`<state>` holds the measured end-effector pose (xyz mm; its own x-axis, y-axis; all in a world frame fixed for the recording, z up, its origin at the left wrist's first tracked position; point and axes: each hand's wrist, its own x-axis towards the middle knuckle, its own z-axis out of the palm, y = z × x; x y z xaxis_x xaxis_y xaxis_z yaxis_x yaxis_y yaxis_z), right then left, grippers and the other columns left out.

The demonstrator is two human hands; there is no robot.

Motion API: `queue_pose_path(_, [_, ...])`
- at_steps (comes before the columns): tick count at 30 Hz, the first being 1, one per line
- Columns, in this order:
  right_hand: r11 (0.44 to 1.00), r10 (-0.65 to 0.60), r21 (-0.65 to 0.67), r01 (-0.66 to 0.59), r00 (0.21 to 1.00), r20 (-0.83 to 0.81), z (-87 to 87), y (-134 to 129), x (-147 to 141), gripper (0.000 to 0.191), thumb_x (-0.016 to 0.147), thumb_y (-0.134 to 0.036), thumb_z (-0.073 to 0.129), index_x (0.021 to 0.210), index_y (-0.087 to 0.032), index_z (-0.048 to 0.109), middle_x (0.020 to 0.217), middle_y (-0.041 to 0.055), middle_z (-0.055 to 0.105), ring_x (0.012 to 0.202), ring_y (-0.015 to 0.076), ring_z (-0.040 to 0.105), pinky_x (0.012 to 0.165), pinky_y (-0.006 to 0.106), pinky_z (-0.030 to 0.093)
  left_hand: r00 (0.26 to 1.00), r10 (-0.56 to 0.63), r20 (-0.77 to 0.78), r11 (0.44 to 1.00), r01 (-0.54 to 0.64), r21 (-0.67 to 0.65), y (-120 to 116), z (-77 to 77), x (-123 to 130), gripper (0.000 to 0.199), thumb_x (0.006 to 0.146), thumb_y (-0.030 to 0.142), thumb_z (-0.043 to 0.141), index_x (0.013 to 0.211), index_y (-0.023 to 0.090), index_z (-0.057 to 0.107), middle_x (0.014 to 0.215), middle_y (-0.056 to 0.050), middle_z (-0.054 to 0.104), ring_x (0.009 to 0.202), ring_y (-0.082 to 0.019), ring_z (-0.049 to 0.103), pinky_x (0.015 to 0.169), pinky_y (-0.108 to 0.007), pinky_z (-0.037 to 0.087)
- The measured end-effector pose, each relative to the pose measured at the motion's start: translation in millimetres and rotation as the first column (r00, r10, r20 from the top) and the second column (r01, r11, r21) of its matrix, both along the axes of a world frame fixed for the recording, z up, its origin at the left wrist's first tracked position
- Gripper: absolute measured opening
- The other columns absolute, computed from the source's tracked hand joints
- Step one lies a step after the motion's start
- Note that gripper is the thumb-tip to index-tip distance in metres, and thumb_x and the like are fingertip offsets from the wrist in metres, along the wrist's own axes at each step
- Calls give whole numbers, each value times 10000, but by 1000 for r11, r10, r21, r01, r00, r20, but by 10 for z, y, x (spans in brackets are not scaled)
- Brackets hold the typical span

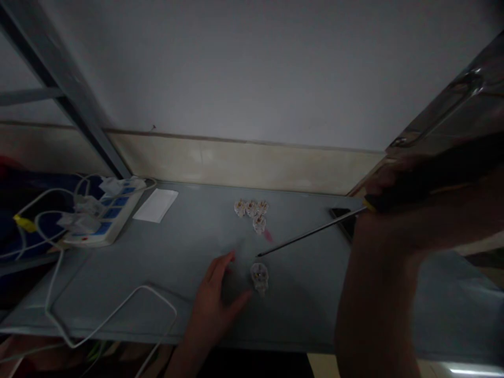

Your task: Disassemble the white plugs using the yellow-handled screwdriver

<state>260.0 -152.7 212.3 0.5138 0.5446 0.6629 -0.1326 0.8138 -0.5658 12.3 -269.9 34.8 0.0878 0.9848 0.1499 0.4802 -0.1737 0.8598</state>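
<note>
A screwdriver (311,232) with a long thin shaft and a black handle is in my right hand (397,228), which looks dark and blurred. Its shaft slants down to the left, and the tip hangs just beyond a small clear, skull-shaped piece (260,278) with metal bits in it. My left hand (216,291) rests open to the left of that piece, thumb and fingers apart and not touching it. Farther back, several similar clear pieces (252,208) sit close together on the grey table (189,231).
A white power strip (106,223) with plugs stands at the left, its white cable (114,315) looping across the table's front. Near it lies a white paper (156,205). A dark phone-like object (346,224) is partly behind my right hand. A wall (252,79) closes off the back.
</note>
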Motion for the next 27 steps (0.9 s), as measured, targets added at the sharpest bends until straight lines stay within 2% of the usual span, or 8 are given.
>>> queue_pose_path(2, [994,-106,-21,104,978,-181,-67,35,-4,370,846,-473,292,716,-203,508,564,10,469,387,108,466,262,191,311,998,40,40,998,-42,36,57,41,-30,578,805,240,687,1339,255,468,1266,-91,613,1018,-233,641,944,-457,525])
queue_pose_path(3, [993,-113,-54,103,964,-241,-118,55,15,385,827,-500,307,683,-201,503,550,15,470,375,109,456,250,192,292,996,59,71,997,-62,47,91,74,-25,533,818,253,675,1317,247,490,1251,-87,629,995,-224,649,915,-436,539])
queue_pose_path(5, [994,-55,-109,20,944,-326,-242,91,86,373,783,-547,400,669,-204,494,550,2,462,375,89,447,255,172,291,986,87,140,993,-96,61,157,161,22,456,833,261,649,1274,236,537,1215,-77,665,948,-206,665,832,-380,567])
queue_pose_path(7, [984,26,-153,-88,929,-369,-366,110,170,293,761,-497,514,731,-206,524,615,-4,495,461,82,506,330,161,385,975,96,198,992,-111,67,205,257,103,404,826,252,643,1225,229,588,1170,-67,700,915,-195,680,767,-334,577])
queue_pose_path(12, [939,-104,-326,-107,816,-568,-519,105,268,230,738,-437,514,702,-223,436,602,-21,467,445,73,460,341,165,345,949,141,281,985,-162,54,260,367,266,269,821,270,655,1083,216,685,952,-32,765,745,-165,701,648,-269,583])
queue_pose_path(16, [912,-196,-401,-86,767,-610,-533,109,295,236,825,-415,323,726,-215,401,606,-14,437,417,75,422,338,179,314,950,142,279,984,-165,61,300,320,288,134,840,275,665,943,213,723,819,-2,762,724,-160,717,697,-257,594])
queue_pose_path(21, [883,-286,-465,-61,717,-636,-592,119,361,258,885,-370,232,762,-204,387,644,-13,422,441,72,417,362,175,312,969,111,220,990,-126,55,387,221,257,115,878,268,635,916,221,732,870,-4,777,795,-175,738,743,-260,593])
queue_pose_path(27, [852,-366,-522,-27,682,-633,-889,130,478,299,928,-393,198,803,-196,386,681,-25,382,490,65,427,396,150,345,991,68,-111,985,-49,167,542,24,119,159,875,149,575,889,206,723,871,-35,756,830,-228,703,781,-367,567])
